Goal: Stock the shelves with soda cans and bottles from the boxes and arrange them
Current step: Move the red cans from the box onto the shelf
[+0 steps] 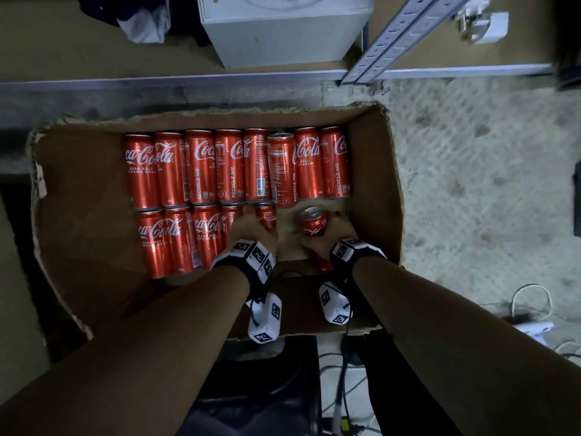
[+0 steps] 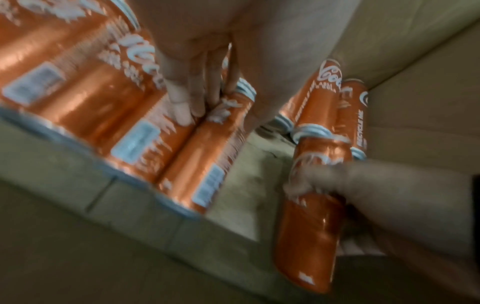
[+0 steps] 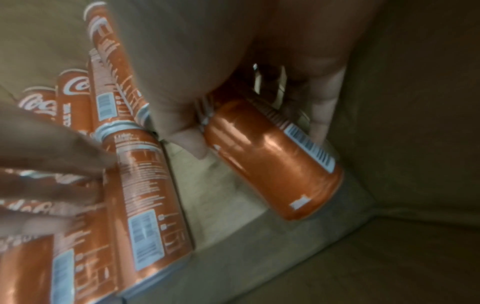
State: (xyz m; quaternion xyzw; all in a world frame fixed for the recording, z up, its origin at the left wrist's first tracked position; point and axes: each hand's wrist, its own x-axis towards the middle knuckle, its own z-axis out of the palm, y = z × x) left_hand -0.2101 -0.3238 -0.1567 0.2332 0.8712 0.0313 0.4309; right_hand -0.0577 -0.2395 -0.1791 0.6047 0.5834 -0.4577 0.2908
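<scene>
Red Coca-Cola cans [image 1: 201,166] lie on their sides in two rows inside an open cardboard box [image 1: 377,171]. My left hand [image 1: 248,217] reaches onto the right end of the near row. Its straight fingers [image 2: 192,92] press into the groove beside the last can [image 2: 207,156], with the thumb on that can's other side. My right hand [image 1: 330,229] grips one can [image 1: 312,226] and holds it tilted above the bare box floor near the right wall. The same can shows in the right wrist view [image 3: 272,164], between thumb and fingers.
The box sits on a rough concrete floor [image 1: 471,184]. Behind it runs a low shelf edge [image 1: 188,80] with a white box [image 1: 283,33] and a grey metal rail [image 1: 402,33] on it. Cables [image 1: 531,297] lie at the right.
</scene>
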